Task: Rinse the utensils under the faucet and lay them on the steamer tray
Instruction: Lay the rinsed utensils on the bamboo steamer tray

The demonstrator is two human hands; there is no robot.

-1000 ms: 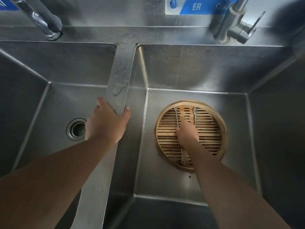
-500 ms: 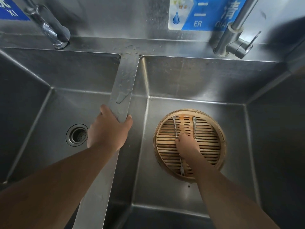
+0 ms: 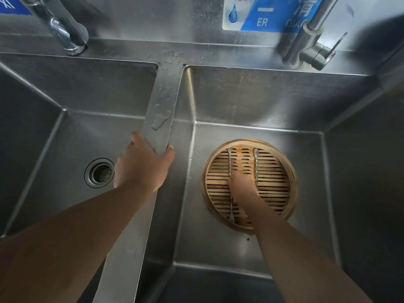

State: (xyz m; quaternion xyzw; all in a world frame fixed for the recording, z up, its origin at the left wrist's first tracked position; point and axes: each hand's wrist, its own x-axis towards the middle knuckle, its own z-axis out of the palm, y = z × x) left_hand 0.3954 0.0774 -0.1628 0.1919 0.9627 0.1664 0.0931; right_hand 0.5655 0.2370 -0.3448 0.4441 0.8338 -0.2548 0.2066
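Observation:
A round bamboo steamer tray (image 3: 282, 171) lies on the floor of the right sink basin. Two metal utensils lie on its slats. One is a fork (image 3: 231, 215) with its tines toward me, the other a slim utensil (image 3: 255, 159) parallel to it on the right. My right hand (image 3: 242, 188) is down on the tray between them. Its fingers curl over the middle of the fork, hiding that part. My left hand (image 3: 142, 165) grips the steel divider (image 3: 162, 99) between the two basins, thumb on the right side.
The left basin has a round drain (image 3: 99, 172). One faucet (image 3: 63, 29) stands at the back left, another faucet (image 3: 308, 42) with a lever at the back right. No water runs. Droplets lie on the divider. A blue sign (image 3: 269, 14) is on the back wall.
The view has shifted a little, so the sink sits lower in frame. Both hands keep their places, left on the divider and right on the tray.

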